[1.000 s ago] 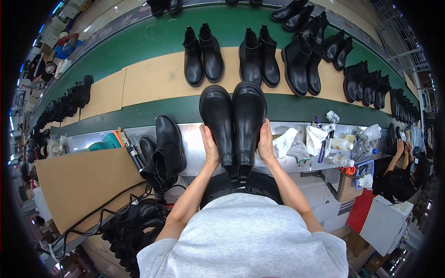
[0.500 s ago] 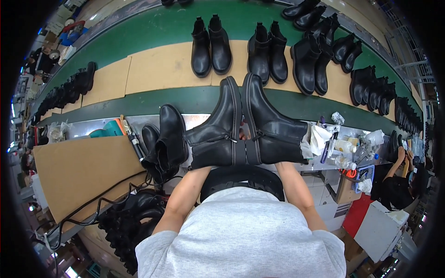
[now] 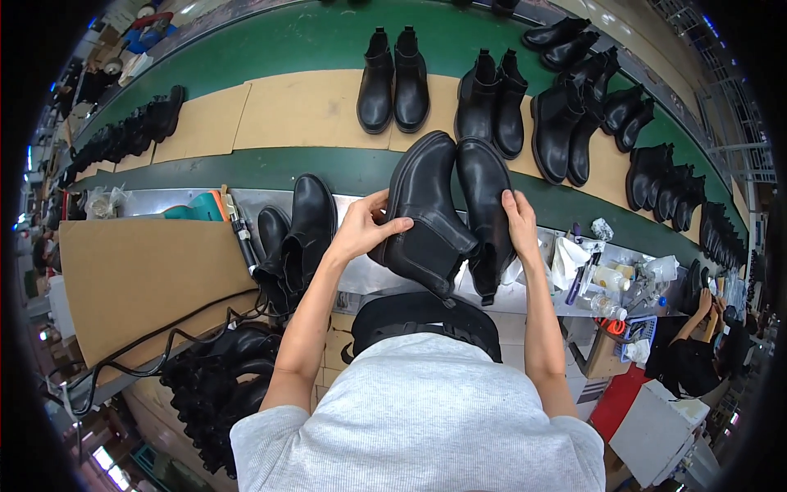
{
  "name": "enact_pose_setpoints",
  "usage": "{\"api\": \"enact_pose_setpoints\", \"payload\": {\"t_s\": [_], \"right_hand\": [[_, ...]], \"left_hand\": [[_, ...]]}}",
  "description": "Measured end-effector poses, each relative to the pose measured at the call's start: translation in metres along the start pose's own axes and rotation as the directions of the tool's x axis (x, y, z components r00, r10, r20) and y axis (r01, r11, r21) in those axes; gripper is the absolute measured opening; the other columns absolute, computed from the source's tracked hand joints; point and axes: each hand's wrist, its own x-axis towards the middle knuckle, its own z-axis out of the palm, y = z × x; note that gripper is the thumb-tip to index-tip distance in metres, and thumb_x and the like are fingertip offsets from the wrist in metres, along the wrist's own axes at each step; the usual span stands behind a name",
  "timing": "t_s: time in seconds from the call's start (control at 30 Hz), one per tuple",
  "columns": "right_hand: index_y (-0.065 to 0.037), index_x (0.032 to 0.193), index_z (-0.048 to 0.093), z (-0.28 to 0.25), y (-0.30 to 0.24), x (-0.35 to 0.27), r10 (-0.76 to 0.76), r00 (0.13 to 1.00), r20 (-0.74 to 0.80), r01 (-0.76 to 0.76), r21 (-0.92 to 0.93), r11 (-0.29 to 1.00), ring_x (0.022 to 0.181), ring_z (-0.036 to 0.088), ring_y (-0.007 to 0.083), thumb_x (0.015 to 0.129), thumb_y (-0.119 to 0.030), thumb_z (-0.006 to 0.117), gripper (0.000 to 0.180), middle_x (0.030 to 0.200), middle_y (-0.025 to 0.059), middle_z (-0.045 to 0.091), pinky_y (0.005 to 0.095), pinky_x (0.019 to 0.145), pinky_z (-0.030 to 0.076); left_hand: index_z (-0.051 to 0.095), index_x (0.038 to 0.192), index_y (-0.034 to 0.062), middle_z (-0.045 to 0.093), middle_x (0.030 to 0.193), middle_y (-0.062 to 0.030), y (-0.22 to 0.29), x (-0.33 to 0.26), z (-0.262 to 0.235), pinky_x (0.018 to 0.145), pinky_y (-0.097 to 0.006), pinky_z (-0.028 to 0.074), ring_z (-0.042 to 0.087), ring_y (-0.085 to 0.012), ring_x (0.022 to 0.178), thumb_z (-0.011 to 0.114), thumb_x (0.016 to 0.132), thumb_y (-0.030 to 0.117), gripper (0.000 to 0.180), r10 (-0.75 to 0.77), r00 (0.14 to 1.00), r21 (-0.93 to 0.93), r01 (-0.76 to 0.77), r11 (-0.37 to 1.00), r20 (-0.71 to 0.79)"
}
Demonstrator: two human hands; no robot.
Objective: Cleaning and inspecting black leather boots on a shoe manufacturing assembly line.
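Two black leather ankle boots are held up side by side in front of me, toes pointing away. My left hand (image 3: 370,225) grips the left boot (image 3: 422,217), thumb on its upper and fingers round the sole edge. The right boot (image 3: 485,201) leans against it, with my right hand (image 3: 522,220) closed along its outer side. Some of the fingers on both hands are hidden behind the boots. Just left of my left hand, another pair of black boots (image 3: 310,215) stands on the metal ledge (image 3: 361,277).
Several pairs of black boots (image 3: 393,86) stand on cardboard (image 3: 311,107) over the green conveyor (image 3: 270,168). At left are a cardboard sheet (image 3: 156,287), a teal tool (image 3: 197,207) and black cables. Plastic bottles (image 3: 605,305) and white tissue (image 3: 567,261) lie at right; a person works beyond.
The boots have turned from lying on their sides, zips showing, to uppers facing up. My hands, mostly hidden before, now show on their outer sides. My view has shifted slightly.
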Motion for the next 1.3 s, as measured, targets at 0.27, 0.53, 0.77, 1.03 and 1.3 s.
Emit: {"api": "enact_pose_setpoints", "payload": {"t_s": [0.27,0.53,0.77,1.03,1.3], "right_hand": [[-0.010,0.116,0.054,0.025,-0.055,-0.011,0.186,0.876,0.445,-0.482,0.802,0.353,0.103,0.056,0.0170,0.088,-0.047,0.053,0.046,0.112,0.0050,0.060,0.0332,0.087,0.045],[-0.013,0.092,0.060,0.037,-0.036,0.000,0.351,0.819,0.454,-0.550,0.796,0.253,0.070,0.057,0.0093,0.080,-0.046,0.066,0.036,0.084,0.0000,0.062,0.0215,0.058,0.045],[-0.013,0.093,0.059,0.043,-0.032,-0.009,0.409,0.796,0.447,-0.564,0.792,0.233,0.067,0.056,0.0089,0.080,-0.047,0.066,0.038,0.081,-0.0005,0.062,0.0202,0.057,0.045],[-0.011,0.095,0.056,0.049,-0.037,-0.011,0.475,0.755,0.452,-0.584,0.793,0.173,0.070,0.054,0.0069,0.077,-0.048,0.069,0.043,0.085,0.0016,0.059,0.0177,0.055,0.043],[-0.004,0.120,0.052,0.044,0.006,-0.048,0.270,0.822,0.501,-0.559,0.800,0.217,0.101,0.059,0.0176,0.091,-0.034,0.053,0.042,0.115,0.0086,0.059,0.0314,0.088,0.047]], "left_hand": [[0.060,0.096,0.0018,0.066,0.087,-0.0059,0.013,0.018,0.025,0.065,-0.026,0.051,0.063,-0.0129,0.074,0.066,0.081,0.043,0.044,-0.478,0.874,-0.856,0.308,0.416,0.083],[0.056,0.094,0.0047,0.063,0.080,-0.0046,0.002,0.027,0.026,0.064,-0.023,0.054,0.063,-0.0123,0.072,0.069,0.079,0.043,0.043,-0.654,0.732,-0.910,0.381,0.162,0.190],[0.059,0.092,0.0126,0.063,0.074,-0.0018,-0.001,0.021,0.036,0.054,-0.023,0.051,0.061,-0.0124,0.063,0.068,0.079,0.044,0.036,-0.727,0.677,-0.918,0.349,0.186,0.110],[0.059,0.094,0.0146,0.062,0.077,-0.0018,-0.010,0.016,0.031,0.057,-0.023,0.049,0.058,-0.0124,0.063,0.071,0.077,0.042,0.035,-0.752,0.633,-0.937,0.343,0.062,0.182],[0.060,0.101,0.0084,0.065,0.098,-0.0062,-0.031,-0.008,0.016,0.076,-0.032,0.052,0.063,-0.0195,0.087,0.057,0.087,0.040,0.035,-0.629,0.726,-0.952,0.297,-0.078,0.278]]}}
